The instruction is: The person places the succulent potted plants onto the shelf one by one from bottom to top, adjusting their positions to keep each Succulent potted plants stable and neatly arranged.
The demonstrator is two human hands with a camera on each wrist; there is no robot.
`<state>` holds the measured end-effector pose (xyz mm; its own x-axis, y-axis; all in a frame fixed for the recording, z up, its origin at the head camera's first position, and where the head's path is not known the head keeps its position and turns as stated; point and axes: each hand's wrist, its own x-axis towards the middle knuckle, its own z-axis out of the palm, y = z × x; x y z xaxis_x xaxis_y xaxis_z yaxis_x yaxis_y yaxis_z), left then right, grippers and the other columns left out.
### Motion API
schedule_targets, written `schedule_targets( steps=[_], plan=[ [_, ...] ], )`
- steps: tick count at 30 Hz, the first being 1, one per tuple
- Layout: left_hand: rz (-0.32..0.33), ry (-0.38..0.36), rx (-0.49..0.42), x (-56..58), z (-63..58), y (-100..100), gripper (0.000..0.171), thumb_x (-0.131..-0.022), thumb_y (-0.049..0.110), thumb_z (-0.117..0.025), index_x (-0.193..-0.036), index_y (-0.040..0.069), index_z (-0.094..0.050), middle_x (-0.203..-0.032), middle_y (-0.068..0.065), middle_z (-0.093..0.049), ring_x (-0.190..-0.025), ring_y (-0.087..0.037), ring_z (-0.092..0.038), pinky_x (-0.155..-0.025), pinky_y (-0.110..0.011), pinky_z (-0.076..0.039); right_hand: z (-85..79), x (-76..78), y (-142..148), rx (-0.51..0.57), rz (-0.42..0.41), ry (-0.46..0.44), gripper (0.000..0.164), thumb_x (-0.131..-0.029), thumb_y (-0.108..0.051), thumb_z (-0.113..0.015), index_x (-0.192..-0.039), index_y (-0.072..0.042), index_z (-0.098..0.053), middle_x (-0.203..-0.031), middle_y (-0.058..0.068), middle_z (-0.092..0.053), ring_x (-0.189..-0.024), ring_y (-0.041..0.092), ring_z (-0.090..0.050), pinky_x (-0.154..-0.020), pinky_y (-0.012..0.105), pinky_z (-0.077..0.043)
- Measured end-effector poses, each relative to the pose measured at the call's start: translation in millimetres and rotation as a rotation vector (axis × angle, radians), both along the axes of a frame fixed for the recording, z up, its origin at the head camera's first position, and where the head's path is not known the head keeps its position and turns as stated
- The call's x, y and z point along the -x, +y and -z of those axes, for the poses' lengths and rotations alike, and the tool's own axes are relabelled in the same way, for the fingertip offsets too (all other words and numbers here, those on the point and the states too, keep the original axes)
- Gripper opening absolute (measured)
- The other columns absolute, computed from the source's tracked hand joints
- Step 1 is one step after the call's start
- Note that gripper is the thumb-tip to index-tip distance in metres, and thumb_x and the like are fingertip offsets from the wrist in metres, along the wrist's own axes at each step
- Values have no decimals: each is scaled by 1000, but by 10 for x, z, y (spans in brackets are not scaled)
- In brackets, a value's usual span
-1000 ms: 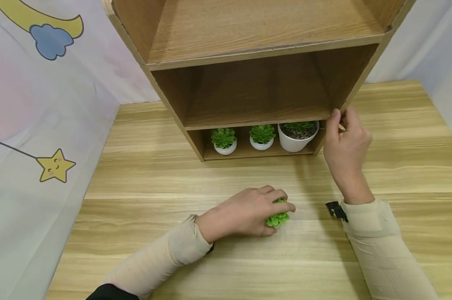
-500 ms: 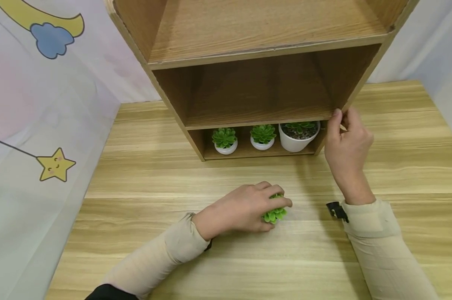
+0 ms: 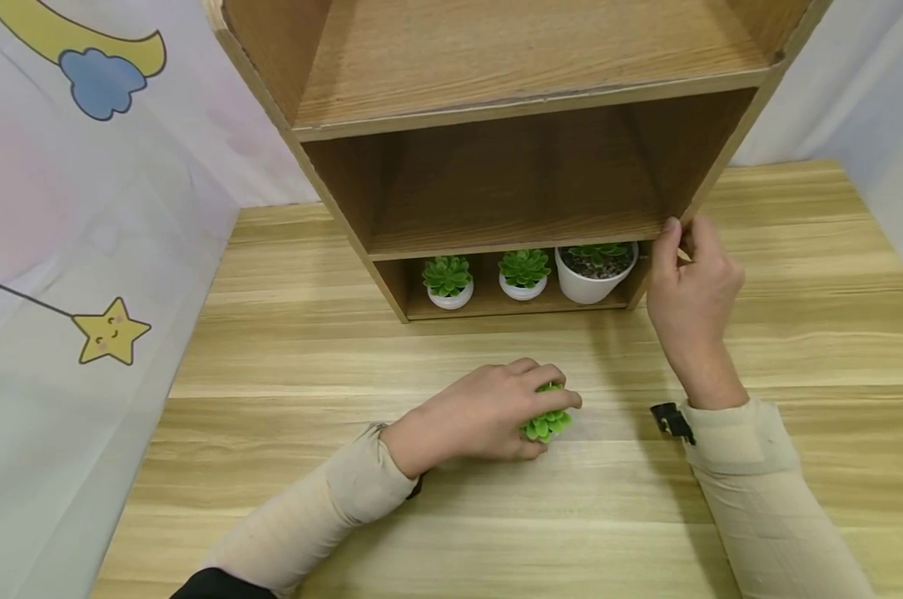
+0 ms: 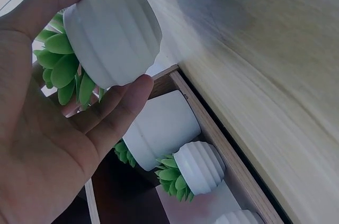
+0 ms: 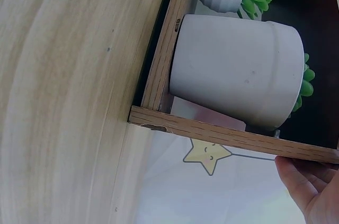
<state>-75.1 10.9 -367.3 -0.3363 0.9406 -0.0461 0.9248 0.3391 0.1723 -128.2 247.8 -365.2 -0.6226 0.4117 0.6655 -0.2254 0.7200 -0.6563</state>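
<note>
My left hand [image 3: 488,413] grips a small potted succulent [image 3: 548,427] in front of the shelf. In the left wrist view, thumb and fingers are round its ribbed white pot [image 4: 114,36], green leaves facing the palm. My right hand [image 3: 692,295] pinches the right side edge of the wooden shelf [image 3: 533,108], level with its middle board. In the right wrist view the fingertips [image 5: 290,177] press against that side panel. On the bottom tier stand two small succulents, one on the left [image 3: 448,281] and one in the middle [image 3: 523,273], plus a larger white pot [image 3: 589,283] at the right.
The shelf stands on a light wood-grain table [image 3: 286,366]. Its two upper tiers rise towards me above the bottom one. A pale cloth backdrop with a yellow star [image 3: 111,330] and a blue cloud [image 3: 103,83] hangs along the left.
Holding the succulent, my left hand has shifted slightly left and towards the shelf. My right hand keeps its place on the shelf edge, and the plants inside stay where they were.
</note>
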Motion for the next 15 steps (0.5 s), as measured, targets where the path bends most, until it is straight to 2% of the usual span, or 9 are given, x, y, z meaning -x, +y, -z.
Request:
schedule_targets(
  steps=[15],
  plan=[
    [-18,-6,-18,16,-40,-31,57,-77,40,-68,-128,25,-48,-120,3,-44,-105,-14,-44,-78,-29,-44,-2,-6,-11,-10,3,4,28,-93,-20,-47,-82,3,-58,-78,11,-66,-73,22,-65,-65,7,-42]
  ],
)
